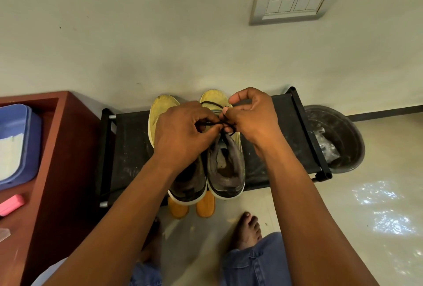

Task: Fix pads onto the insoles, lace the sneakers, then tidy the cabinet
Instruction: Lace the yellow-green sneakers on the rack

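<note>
Black lace is running between my two hands above the right sneaker. I am pinching one strand with my left hand, fingers curled round it, and pinching the other strand with the thumb and fingertips of my right hand, the two hands almost touching over the tongue. A loop of the lace is lying over the yellow toe on the far side. The left sneaker is standing just beside the right one, touching it, its heel hidden under my left wrist. Both are sitting toes to the wall on the black fabric shelf of a low rack, heels hanging over its near edge. Two orange slippers are peeking out on the floor beneath. To the left, a brown tabletop is carrying a blue tub and a pink block. To the right, a dark bucket is standing on the floor. My bare right foot is showing near me.
</note>
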`<act>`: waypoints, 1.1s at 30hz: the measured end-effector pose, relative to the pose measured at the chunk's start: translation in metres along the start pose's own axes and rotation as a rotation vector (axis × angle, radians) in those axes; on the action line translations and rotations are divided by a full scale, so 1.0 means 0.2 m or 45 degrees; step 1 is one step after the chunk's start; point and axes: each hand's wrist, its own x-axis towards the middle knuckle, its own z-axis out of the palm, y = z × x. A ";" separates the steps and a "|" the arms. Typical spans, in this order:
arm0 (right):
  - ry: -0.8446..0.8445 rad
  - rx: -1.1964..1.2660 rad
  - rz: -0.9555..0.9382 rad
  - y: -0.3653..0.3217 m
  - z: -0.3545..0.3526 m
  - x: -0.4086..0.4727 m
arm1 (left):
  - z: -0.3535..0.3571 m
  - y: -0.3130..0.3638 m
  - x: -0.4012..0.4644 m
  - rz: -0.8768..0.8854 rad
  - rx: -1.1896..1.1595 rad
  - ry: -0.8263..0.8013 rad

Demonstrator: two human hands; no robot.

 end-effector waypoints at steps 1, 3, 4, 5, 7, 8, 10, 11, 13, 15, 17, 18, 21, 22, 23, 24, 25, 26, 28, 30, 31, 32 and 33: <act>0.004 -0.048 0.003 0.01 0.00 0.01 | 0.00 0.00 0.00 0.010 0.001 0.003; -0.027 -0.215 0.000 0.03 -0.01 0.03 | 0.00 -0.01 0.00 0.002 -0.016 -0.001; -0.074 -0.284 0.014 0.04 -0.02 0.03 | 0.00 -0.02 0.00 -0.005 -0.028 0.000; -0.134 -0.325 0.037 0.03 -0.02 0.02 | 0.00 -0.02 0.00 -0.016 -0.042 0.004; -0.254 -0.330 0.076 0.02 -0.03 0.01 | 0.00 -0.04 0.00 -0.059 -0.094 0.014; -0.298 -0.316 0.086 0.00 -0.04 0.00 | 0.00 -0.04 0.00 -0.093 -0.128 0.018; -0.357 -0.305 0.081 -0.02 -0.04 -0.02 | 0.00 -0.06 0.00 -0.163 -0.175 0.020; -0.369 -0.317 0.068 -0.02 -0.05 -0.02 | 0.00 -0.06 0.00 -0.190 -0.184 0.017; -0.369 -0.340 0.052 -0.02 -0.05 -0.02 | 0.00 -0.06 0.00 -0.239 -0.200 0.004; -0.358 -0.320 0.069 -0.01 -0.06 -0.02 | 0.00 -0.06 0.00 -0.281 -0.219 -0.005; -0.351 -0.298 0.075 -0.01 -0.05 -0.02 | 0.00 -0.07 0.00 -0.312 -0.226 -0.014; -0.351 -0.285 0.078 -0.01 -0.05 -0.02 | 0.01 -0.07 0.00 -0.330 -0.227 -0.021; -0.381 -0.192 0.080 -0.02 -0.06 -0.03 | 0.00 -0.07 0.01 -0.374 -0.224 -0.047; -0.397 -0.161 0.073 -0.03 -0.06 -0.03 | 0.00 -0.07 0.01 -0.380 -0.223 -0.054; -0.421 -0.135 0.065 -0.03 -0.06 -0.03 | 0.00 -0.06 0.01 -0.386 -0.224 -0.059; -0.449 -0.121 0.056 -0.03 -0.06 -0.04 | 0.00 -0.06 0.01 -0.396 -0.225 -0.062; -0.479 -0.125 0.040 -0.04 -0.07 -0.04 | 0.00 -0.06 0.01 -0.408 -0.224 -0.064; -0.505 -0.141 0.016 -0.03 -0.07 -0.04 | 0.00 -0.06 0.01 -0.419 -0.223 -0.068; -0.525 -0.175 -0.048 -0.03 -0.06 -0.04 | 0.00 -0.06 0.01 -0.422 -0.215 -0.087; -0.505 -0.190 -0.106 -0.02 -0.05 -0.04 | 0.01 -0.06 0.01 -0.410 -0.207 -0.111; -0.488 -0.203 -0.133 -0.02 -0.04 -0.03 | 0.01 -0.06 0.01 -0.408 -0.209 -0.118; -0.468 -0.228 -0.161 -0.01 -0.04 -0.02 | 0.01 -0.06 0.01 -0.413 -0.212 -0.119; -0.446 -0.256 -0.188 0.00 -0.04 -0.02 | 0.01 -0.06 0.01 -0.419 -0.215 -0.116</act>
